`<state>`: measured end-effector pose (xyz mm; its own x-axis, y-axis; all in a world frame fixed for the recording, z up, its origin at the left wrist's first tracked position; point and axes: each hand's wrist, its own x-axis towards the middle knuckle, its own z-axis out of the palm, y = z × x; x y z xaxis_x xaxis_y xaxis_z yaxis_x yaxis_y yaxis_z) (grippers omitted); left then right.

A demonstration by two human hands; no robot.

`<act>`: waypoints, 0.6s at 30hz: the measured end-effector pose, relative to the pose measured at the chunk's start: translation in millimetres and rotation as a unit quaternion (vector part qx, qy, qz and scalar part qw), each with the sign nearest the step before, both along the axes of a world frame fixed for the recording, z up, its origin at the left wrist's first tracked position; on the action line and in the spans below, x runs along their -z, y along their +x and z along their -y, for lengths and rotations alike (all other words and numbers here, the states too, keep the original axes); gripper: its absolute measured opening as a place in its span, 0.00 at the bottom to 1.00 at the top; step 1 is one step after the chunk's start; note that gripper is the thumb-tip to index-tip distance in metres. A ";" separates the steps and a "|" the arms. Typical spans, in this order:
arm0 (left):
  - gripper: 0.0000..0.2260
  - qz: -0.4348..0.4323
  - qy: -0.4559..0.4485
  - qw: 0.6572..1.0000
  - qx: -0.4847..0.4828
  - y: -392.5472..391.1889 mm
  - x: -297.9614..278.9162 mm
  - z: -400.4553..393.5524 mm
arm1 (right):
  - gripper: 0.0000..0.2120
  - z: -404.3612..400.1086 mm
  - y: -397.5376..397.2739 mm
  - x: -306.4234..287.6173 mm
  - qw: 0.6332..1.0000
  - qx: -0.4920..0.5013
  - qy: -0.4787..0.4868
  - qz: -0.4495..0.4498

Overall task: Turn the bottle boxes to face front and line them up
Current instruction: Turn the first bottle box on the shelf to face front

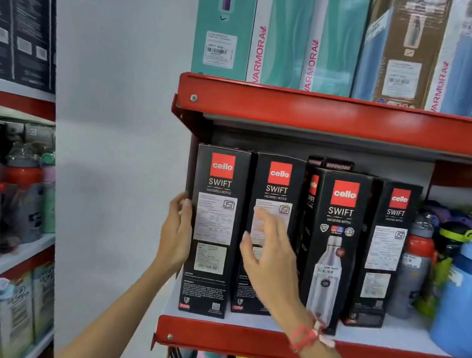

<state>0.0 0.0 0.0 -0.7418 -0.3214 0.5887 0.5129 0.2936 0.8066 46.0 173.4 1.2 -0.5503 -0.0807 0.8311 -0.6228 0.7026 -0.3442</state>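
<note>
Several black Cello Swift bottle boxes stand on the middle red shelf point(242, 339). The leftmost box point(214, 228) and the second box point(274, 182) show their label side. A third box point(335, 246) shows a bottle picture and stands further forward. A fourth box point(383, 250) shows its label side, and another box point(312, 192) sits behind. My left hand point(176, 235) lies flat against the left side of the leftmost box. My right hand point(267, 257) hovers with spread fingers in front of the second box, blurred, holding nothing.
Loose bottles point(416, 265) and a blue jug point(465, 302) crowd the shelf's right end. Teal and blue Varmora boxes point(286, 33) fill the shelf above. Another rack point(9, 186) with bottles stands at the left, across a white wall gap.
</note>
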 end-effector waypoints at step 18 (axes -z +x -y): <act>0.25 0.138 0.018 0.965 0.224 5.0 -11.5 38.7 | 0.55 59.0 15.8 -4.0 0.985 0.021 0.003 0.171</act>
<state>5.0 -38.7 11.5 -0.9381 0.0514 0.3426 0.3454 0.0629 0.9363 61.7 114.4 5.2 -0.8012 -0.0564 0.5958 -0.4417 0.7275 -0.5250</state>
